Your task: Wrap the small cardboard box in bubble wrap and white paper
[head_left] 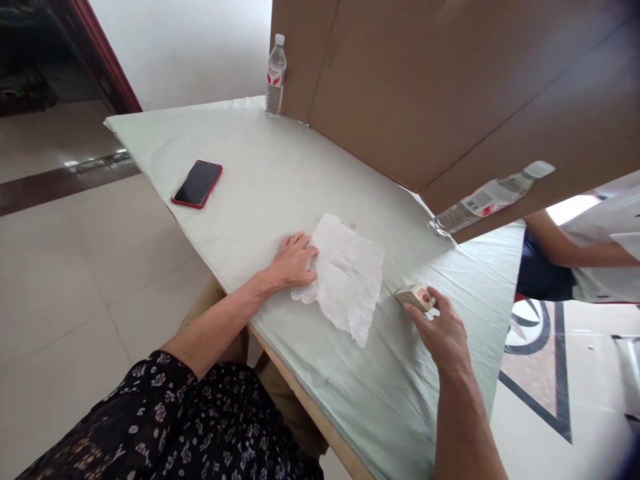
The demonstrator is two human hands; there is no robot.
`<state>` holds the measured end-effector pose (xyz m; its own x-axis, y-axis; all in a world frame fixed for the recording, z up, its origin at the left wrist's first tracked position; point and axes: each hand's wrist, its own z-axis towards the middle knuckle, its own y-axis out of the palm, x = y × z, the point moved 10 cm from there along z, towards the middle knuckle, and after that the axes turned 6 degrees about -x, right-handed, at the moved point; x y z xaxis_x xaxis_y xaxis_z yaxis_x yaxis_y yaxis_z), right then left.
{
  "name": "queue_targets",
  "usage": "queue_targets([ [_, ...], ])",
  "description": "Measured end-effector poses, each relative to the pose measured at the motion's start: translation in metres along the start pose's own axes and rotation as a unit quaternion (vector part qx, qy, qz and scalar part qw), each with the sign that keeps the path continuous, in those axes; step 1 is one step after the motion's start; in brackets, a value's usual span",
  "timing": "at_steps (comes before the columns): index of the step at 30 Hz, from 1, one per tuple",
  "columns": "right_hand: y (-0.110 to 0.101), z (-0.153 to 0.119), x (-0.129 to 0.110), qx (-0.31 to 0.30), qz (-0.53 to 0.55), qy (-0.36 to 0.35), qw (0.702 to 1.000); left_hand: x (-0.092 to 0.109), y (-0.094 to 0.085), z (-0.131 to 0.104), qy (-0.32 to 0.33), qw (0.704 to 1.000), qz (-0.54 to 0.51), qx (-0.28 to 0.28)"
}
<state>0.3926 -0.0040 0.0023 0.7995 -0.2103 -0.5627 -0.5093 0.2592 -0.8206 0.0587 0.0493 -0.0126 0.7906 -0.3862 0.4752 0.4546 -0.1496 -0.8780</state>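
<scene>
A crinkled white sheet that looks like bubble wrap [347, 273] lies spread on the cloth-covered table [250, 180]. My left hand [295, 261] rests at its left edge, fingers stretched out and the thumb on the sheet. To the right of the sheet, my right hand [445, 327] grips a small printed cardboard box [416, 297] between thumb and fingers. The box is tilted and close to the tabletop; whether it touches the cloth I cannot tell.
A red-cased phone [197, 183] lies at the table's left. A brown cardboard panel [400, 87] stands along the far side, with an upright water bottle [275, 77] and another bottle [487, 200] against it. Another person's arm [575, 250] shows beyond the right edge.
</scene>
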Motion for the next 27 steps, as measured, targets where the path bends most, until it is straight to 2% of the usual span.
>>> queue_targets([
  [2,-0.013,-0.01,-0.02,0.082,-0.033,-0.043,0.995,0.0,0.001,0.0,0.0,1.0,0.004,0.0],
  [4,-0.015,-0.026,-0.053,0.149,-0.031,-0.108,0.982,0.0,0.002,0.0,0.001,1.0,0.01,-0.003],
  [5,-0.004,-0.031,-0.073,0.127,-0.02,-0.153,0.98,0.0,0.002,0.0,0.0,1.0,0.013,-0.003],
  [7,0.034,-0.041,-0.112,0.021,-0.018,-0.255,0.966,-0.001,0.002,0.0,-0.003,1.0,0.015,0.001],
  [9,0.077,-0.05,-0.132,-0.092,-0.054,-0.302,0.947,-0.003,0.001,-0.001,-0.009,1.0,0.013,0.007],
  [12,0.112,-0.057,-0.134,-0.159,-0.092,-0.316,0.931,-0.002,-0.005,-0.002,-0.006,1.0,0.009,0.026],
  [14,0.118,-0.059,-0.13,-0.16,-0.102,-0.322,0.928,0.008,-0.013,-0.004,0.034,0.998,0.003,0.057],
  [16,0.118,-0.059,-0.127,-0.154,-0.104,-0.326,0.927,0.025,-0.016,-0.007,0.107,0.992,-0.005,0.069],
  [18,0.117,-0.059,-0.126,-0.155,-0.105,-0.325,0.927,0.039,-0.008,-0.01,0.166,0.986,-0.01,0.03],
  [20,0.117,-0.059,-0.127,-0.159,-0.108,-0.322,0.927,0.041,0.006,-0.01,0.172,0.984,-0.005,-0.033],
  [23,0.117,-0.058,-0.127,-0.168,-0.107,-0.317,0.927,0.027,0.018,-0.009,0.131,0.986,0.011,-0.098],
  [27,0.116,-0.057,-0.124,-0.175,-0.092,-0.315,0.928,0.006,0.019,-0.011,0.093,0.986,0.026,-0.135],
])
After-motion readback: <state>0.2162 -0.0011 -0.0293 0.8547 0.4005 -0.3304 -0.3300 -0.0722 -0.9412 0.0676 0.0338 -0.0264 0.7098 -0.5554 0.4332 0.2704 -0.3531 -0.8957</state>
